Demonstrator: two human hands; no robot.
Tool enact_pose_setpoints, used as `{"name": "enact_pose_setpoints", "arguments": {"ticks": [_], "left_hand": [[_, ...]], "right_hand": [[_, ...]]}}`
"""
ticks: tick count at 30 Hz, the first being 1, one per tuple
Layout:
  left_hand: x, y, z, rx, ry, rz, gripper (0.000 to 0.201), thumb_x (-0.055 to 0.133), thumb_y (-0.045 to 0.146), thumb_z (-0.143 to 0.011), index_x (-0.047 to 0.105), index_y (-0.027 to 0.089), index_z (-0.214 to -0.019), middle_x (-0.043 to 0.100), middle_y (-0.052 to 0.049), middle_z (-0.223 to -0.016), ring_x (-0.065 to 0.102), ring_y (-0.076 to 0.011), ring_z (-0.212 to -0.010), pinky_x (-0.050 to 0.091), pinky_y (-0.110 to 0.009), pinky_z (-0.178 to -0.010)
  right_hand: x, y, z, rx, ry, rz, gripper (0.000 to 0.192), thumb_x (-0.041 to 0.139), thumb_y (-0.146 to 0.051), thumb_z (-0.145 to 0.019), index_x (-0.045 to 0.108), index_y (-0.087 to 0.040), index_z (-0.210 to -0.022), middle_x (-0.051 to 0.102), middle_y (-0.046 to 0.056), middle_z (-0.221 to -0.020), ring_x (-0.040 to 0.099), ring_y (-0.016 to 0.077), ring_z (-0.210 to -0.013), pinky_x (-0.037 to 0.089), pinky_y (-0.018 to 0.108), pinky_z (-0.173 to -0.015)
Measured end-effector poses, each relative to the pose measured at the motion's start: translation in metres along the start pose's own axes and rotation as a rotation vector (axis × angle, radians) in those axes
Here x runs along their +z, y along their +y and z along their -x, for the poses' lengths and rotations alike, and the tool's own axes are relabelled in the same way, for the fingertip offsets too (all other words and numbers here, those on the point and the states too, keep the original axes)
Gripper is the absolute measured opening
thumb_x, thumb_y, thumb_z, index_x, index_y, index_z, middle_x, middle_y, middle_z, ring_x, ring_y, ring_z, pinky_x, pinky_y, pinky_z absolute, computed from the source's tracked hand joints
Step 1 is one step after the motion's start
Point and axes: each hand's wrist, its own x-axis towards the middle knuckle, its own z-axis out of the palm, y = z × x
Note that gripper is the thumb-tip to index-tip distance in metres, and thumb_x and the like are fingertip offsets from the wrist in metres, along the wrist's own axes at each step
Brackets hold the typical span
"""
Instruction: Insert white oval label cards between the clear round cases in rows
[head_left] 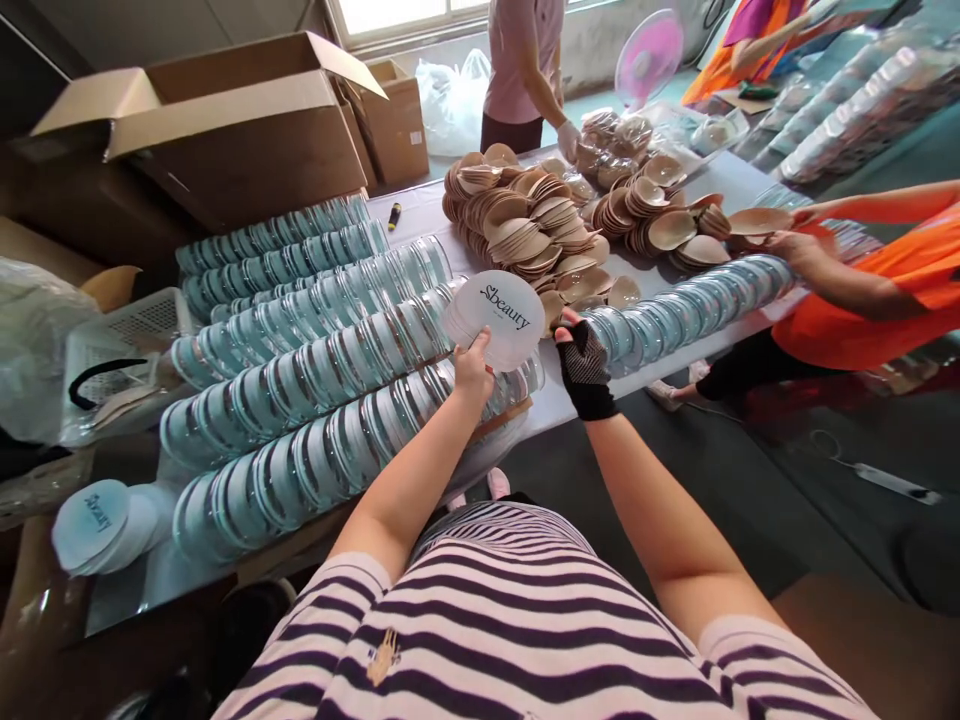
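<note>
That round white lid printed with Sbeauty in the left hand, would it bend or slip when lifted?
The round white printed lid looks thin and probably light; the left hand pinches its lower edge alone. It seems fairly stiff, showing no droop. Its glossy face might be slippery, and the gloved right hand hovers beside it.

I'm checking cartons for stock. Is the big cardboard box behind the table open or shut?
Open: the cardboard box has its top flaps lifted and spread outward. Its inside faces away from the camera, so its contents cannot be told.
</note>
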Motion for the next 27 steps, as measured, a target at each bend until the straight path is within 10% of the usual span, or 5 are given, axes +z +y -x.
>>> {"name": "enact_pose_setpoints", "arguments": {"ticks": [7,14,20,27], "left_hand": [[-0.035,0.017,0.032,0.062,-0.026,-0.107,0.020,0.071,0.008,-0.077,0.074,0.017,-0.095,0.077,-0.004,-0.093,0.072,-0.0189,-0.089,0.054,-0.036,-0.095],[-0.035,0.027,0.026,-0.009,0.016,-0.059,0.027,0.069,0.005,-0.079,0.073,0.018,-0.103,0.077,-0.004,-0.100,0.071,-0.0209,-0.103,0.052,-0.038,-0.101],[-0.031,0.050,-0.011,-0.131,0.096,0.127,0.028,0.059,0.015,-0.092,0.067,0.017,-0.118,0.071,-0.008,-0.122,0.061,-0.0212,-0.124,0.050,-0.037,-0.106],[-0.035,0.041,-0.020,-0.149,0.119,0.138,0.034,0.056,0.014,-0.093,0.063,0.016,-0.126,0.069,-0.010,-0.127,0.057,-0.0218,-0.129,0.048,-0.039,-0.108]], "right_hand": [[0.020,-0.046,0.045,-0.439,0.023,0.375,0.059,0.048,-0.047,-0.089,0.051,-0.015,-0.138,0.046,0.017,-0.148,0.038,0.0293,-0.141,0.032,0.049,-0.116],[0.006,-0.037,0.051,-0.034,0.034,0.266,0.042,0.047,-0.036,-0.088,0.063,-0.014,-0.119,0.069,0.016,-0.115,0.063,0.0277,-0.111,0.051,0.038,-0.095],[-0.053,-0.016,0.107,-0.138,-0.219,0.823,0.041,0.043,-0.046,-0.093,0.072,-0.018,-0.102,0.074,0.014,-0.097,0.068,0.0275,-0.085,0.047,0.032,-0.071],[0.010,-0.016,0.090,-0.081,-0.514,1.046,0.036,0.036,-0.041,-0.099,0.064,-0.024,-0.115,0.074,0.011,-0.099,0.069,0.0232,-0.086,0.035,0.028,-0.062]]}}
